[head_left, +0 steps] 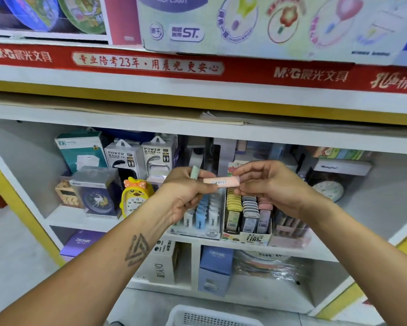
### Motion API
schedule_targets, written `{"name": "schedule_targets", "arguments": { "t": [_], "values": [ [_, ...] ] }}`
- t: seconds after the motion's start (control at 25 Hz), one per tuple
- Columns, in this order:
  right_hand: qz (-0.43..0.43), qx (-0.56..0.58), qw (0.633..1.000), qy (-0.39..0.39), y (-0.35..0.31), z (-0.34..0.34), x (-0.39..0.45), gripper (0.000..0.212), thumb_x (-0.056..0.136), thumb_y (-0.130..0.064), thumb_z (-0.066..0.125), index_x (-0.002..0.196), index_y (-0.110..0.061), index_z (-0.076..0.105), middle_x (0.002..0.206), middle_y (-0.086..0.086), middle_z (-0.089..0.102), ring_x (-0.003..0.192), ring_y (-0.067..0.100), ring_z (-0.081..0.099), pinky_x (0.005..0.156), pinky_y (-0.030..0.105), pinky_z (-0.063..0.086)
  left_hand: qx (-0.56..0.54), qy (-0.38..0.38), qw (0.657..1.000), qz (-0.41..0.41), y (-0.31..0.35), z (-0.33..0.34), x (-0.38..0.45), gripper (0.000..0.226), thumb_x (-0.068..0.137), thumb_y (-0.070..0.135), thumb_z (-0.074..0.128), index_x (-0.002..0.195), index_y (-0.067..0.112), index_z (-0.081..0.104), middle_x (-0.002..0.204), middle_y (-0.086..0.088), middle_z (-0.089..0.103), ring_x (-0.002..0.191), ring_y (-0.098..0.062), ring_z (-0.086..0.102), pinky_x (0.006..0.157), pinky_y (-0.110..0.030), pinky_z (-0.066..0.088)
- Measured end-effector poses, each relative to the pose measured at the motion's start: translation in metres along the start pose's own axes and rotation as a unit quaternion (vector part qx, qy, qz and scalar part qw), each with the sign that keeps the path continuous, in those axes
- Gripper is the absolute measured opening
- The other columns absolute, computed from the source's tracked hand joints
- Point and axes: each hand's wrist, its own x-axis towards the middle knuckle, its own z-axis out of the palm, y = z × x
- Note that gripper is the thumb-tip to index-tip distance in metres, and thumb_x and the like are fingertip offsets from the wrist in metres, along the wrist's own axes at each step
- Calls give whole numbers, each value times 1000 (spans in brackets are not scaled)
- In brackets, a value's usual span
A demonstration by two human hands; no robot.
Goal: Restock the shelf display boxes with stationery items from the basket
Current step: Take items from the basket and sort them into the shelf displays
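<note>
My left hand (186, 192) and my right hand (272, 184) are raised together in front of the middle shelf. Between them is a slim pink stationery case (221, 181) with a barcode; each hand pinches one end. My left hand also holds a pale green case (194, 172) upright in its fingers. Directly below stand the display boxes: one with yellow, grey and pink lead cases (247, 212) and one with white and blue cases (203, 215). The white basket (209, 317) shows at the bottom edge.
A duck alarm clock (136, 196), a dark blue clock (99, 198) and power bank boxes (139, 158) fill the shelf's left side. Boxes (215, 267) sit on the lower shelf. A red banner strip (150, 63) runs above.
</note>
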Motion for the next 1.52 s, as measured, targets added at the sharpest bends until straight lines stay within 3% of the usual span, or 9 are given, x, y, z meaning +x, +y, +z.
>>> {"name": "schedule_targets", "arguments": {
  "t": [0.28, 0.44, 0.56, 0.76, 0.84, 0.96, 1.12, 1.32, 1.52],
  "values": [
    [-29, -25, 998, 56, 5, 9, 3, 24, 87, 8, 69, 108, -2, 70, 86, 22, 73, 76, 25, 72, 67, 22, 58, -15, 12, 1000, -12, -2, 1, 1, 22, 76, -3, 79, 96, 5, 72, 52, -4, 58, 34, -8, 35, 32, -16, 26],
    [-46, -29, 998, 9, 0, 19, 10, 29, 81, 2, 76, 109, -5, 73, 99, 20, 75, 91, 30, 75, 83, 29, 61, -49, 13, 998, -45, 5, -20, -4, 16, 83, -5, 71, 99, -1, 70, 57, -8, 63, 31, -6, 33, 31, -15, 25],
    [-75, -111, 991, -7, -7, 38, 18, 21, 83, -14, 77, 103, -10, 76, 93, 11, 77, 86, 26, 76, 81, 30, 61, -37, 2, 995, -98, 10, -36, -10, 8, 92, 2, 62, 86, 6, 63, 78, -12, 65, 30, -4, 30, 29, -14, 20],
    [-78, -426, 901, 7, -18, 59, 26, 12, 88, -26, 75, 78, -23, 71, 65, -2, 70, 60, 5, 67, 56, 21, 52, 26, 58, 989, -132, 18, -55, -14, 29, 95, 31, 46, 86, 9, 61, 61, -4, 56, 37, -11, 29, 40, -16, 16],
    [-93, -557, 825, -21, -9, 67, 22, 21, 92, -23, 71, 73, -19, 64, 67, -4, 63, 62, 7, 61, 55, 24, 46, -1, 47, 989, -143, 20, -60, -14, 44, 94, 34, 34, 94, 3, 65, 59, -6, 52, 41, -14, 29, 41, -15, 19],
    [-62, -629, 773, -48, 7, 78, 14, 20, 94, -6, 55, 75, -12, 54, 77, 5, 56, 68, 19, 54, 57, 35, 44, -20, 8, 991, -131, 17, -56, -17, 41, 91, 23, 33, 96, 0, 66, 61, -5, 47, 48, -15, 31, 41, -18, 23],
    [-50, -665, 743, -48, 14, 84, 9, 27, 91, -1, 47, 72, -18, 39, 76, 5, 49, 60, 16, 43, 46, 27, 24, -17, 4, 993, -116, 13, -47, -20, 20, 97, 10, 47, 90, 10, 65, 79, -6, 63, 65, -15, 57, 60, -26, 45],
    [-39, -653, 752, -87, 20, 82, 9, 34, 91, 0, 49, 67, -22, 40, 84, -2, 59, 81, 19, 63, 52, 26, 39, -12, 37, 996, -78, 10, -50, -18, 15, 94, 1, 58, 84, 11, 61, 73, -9, 72, 69, -22, 68, 58, -30, 52],
    [-7, -667, 738, -103, 29, 85, 6, 22, 93, -11, 46, 75, -18, 56, 88, 3, 60, 76, 20, 58, 62, 31, 44, -44, 44, 995, -77, 10, -51, -17, 12, 91, -1, 63, 86, 9, 62, 76, -14, 74, 65, -26, 72, 59, -33, 57]
  ]
}}
